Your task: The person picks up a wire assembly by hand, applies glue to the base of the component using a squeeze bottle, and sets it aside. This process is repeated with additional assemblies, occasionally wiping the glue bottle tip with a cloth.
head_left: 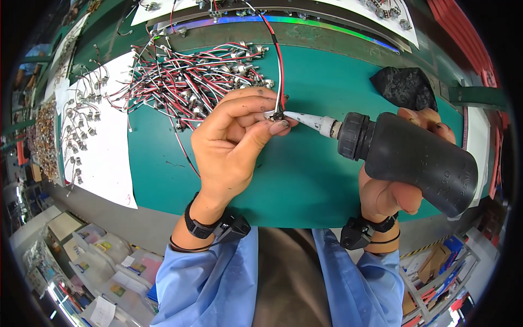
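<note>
Between the thumb and fingers of my left hand (229, 141) is a small metal potentiometer (277, 115), its red, white and black wires (280, 71) rising away from me. My right hand (389, 188) is closed around a black squeeze bottle (419, 158), tilted so its grey tapered nozzle (313, 122) points left. The nozzle tip meets the potentiometer at the wire joints, or lies right beside it; my fingertips partly cover the spot. Dark smudges mark my left fingers.
A heap of wired potentiometers (185, 82) lies on the green mat (305, 191) at the far left. More parts sit on a white sheet (103, 147) at the left. A crumpled black cloth (404, 88) rests at the far right. A shelf edge (327, 34) runs along the back.
</note>
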Available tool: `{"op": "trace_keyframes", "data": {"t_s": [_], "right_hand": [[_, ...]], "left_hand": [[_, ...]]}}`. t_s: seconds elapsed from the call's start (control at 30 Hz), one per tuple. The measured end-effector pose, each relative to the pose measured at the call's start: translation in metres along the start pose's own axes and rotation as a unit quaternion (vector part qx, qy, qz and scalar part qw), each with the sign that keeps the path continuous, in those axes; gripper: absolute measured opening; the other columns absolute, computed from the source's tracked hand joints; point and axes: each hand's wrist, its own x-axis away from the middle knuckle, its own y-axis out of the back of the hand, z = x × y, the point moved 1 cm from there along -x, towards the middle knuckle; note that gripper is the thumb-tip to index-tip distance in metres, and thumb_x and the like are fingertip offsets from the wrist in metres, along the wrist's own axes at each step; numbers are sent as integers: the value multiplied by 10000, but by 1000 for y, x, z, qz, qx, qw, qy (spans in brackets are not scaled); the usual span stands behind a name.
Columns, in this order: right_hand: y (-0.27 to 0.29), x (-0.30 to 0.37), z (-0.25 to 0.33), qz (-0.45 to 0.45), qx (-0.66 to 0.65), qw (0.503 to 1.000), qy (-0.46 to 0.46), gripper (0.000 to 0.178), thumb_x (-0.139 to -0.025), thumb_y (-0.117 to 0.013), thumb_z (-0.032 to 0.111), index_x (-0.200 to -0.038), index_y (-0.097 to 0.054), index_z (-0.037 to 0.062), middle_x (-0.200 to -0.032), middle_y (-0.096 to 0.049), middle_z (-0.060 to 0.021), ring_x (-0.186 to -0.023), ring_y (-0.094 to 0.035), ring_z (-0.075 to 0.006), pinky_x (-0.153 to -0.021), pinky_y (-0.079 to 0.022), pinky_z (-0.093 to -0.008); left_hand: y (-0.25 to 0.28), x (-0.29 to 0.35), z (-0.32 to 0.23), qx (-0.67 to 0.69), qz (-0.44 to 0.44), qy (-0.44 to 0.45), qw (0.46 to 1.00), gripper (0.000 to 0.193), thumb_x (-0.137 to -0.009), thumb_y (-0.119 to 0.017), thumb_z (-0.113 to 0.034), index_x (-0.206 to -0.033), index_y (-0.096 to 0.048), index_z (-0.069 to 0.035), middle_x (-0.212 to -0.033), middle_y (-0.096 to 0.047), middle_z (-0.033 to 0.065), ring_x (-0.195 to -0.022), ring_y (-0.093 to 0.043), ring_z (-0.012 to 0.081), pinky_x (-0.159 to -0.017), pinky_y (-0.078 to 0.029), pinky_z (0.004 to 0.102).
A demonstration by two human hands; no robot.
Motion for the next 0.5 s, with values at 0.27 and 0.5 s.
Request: {"op": "trace_keyframes", "data": {"t_s": [0.27, 0.5], "right_hand": [[1, 2, 2, -15, 16, 1000, -14, 846, -630, -589, 596, -1228, -309, 66, -1081, -411, -103, -1006, -449, -205, -880, -366, -326], [1, -3, 6, -9, 35, 999, -35, 846, -643, -537, 631, -1219, -311, 54, -1065, -467, -120, -1013, -439, -207, -888, -355, -322]], "left_hand": [[1, -1, -2, 24, 13, 10, 1000, 195, -753, -467, 133, -946, -487, 105, -1030, -483, 190, -852, -581, 283, -734, -521, 322], [-1, 0, -2, 30, 8, 21, 999, 183, -760, -476, 121, -942, -487, 109, -1015, -498, 190, -831, -592, 292, -722, -520, 315]]}}
